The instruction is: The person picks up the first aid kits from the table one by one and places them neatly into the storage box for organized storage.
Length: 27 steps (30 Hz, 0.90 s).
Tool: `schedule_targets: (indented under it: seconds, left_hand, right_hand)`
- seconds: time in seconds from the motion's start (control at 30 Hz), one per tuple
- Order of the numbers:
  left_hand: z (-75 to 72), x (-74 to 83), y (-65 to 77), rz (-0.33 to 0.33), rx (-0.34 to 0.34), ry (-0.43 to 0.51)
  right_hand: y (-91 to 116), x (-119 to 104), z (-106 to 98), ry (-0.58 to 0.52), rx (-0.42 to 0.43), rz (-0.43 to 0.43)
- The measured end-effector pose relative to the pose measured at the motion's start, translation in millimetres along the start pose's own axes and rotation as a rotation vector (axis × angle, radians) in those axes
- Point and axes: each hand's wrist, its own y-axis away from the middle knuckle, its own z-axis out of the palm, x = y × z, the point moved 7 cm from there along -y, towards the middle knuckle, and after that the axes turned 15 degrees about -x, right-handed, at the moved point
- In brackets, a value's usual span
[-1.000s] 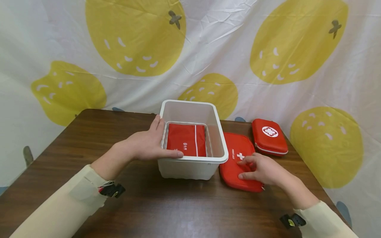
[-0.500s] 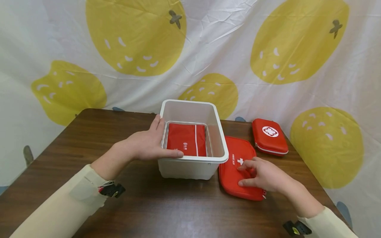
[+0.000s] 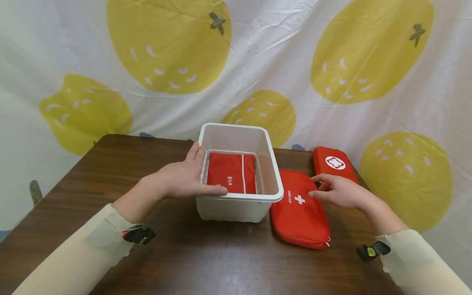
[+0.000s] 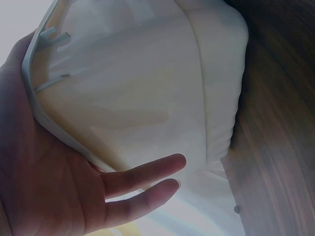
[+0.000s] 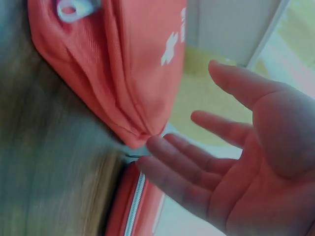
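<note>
My left hand (image 3: 180, 176) rests on the near left corner of a white plastic bin (image 3: 236, 211). Its thumb lies over the front rim, while straight fingers touch the outer wall, seen in the left wrist view (image 4: 142, 182). A flat red pouch (image 3: 232, 174) with a white stripe lies inside the bin. Just right of the bin lies a red first aid case (image 3: 300, 221) with a white cross. My right hand (image 3: 339, 190) hovers over that case's right edge, fingers loosely bent and holding nothing; in the right wrist view it appears apart from the case.
A second red case (image 3: 333, 164) with a round white emblem lies at the back right, partly covered by my right hand. Everything stands on a brown wooden table (image 3: 206, 258). A lemon-patterned cloth (image 3: 258, 61) hangs behind it.
The first aid case slid a little toward me under my right hand. That hand then came off the case and moved right and away from me. My left hand and the bin have stayed put.
</note>
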Motion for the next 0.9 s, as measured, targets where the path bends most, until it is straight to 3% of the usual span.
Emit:
schedule_targets:
  seconds: [0.23,0.47,0.6,0.7,0.83,0.9]
  left_hand:
    - [1.3,-0.8,-0.9,0.003,0.002,0.009]
    - [0.1,-0.2,-0.3,0.003,0.001,0.020]
    - [-0.7,-0.2,-0.3,0.003,0.008,0.009]
    - [-0.7,-0.7,0.0,0.001,0.008,0.008]
    - [0.0,-0.9,-0.2,0.000,0.003,0.016]
    - [0.4,-1.3,-0.1,-0.001,0.001,0.019]
  right_hand:
    - [-30,15,6,-0.053,-0.115,0.171]
    - [-45,20,13,-0.111,-0.166,0.270]
    - [-49,22,15,-0.164,-0.171,0.273]
    - [-52,21,15,-0.144,-0.153,0.250]
    - [-53,21,14,-0.108,-0.093,0.197]
    - [-52,23,15,-0.146,-0.061,0.176]
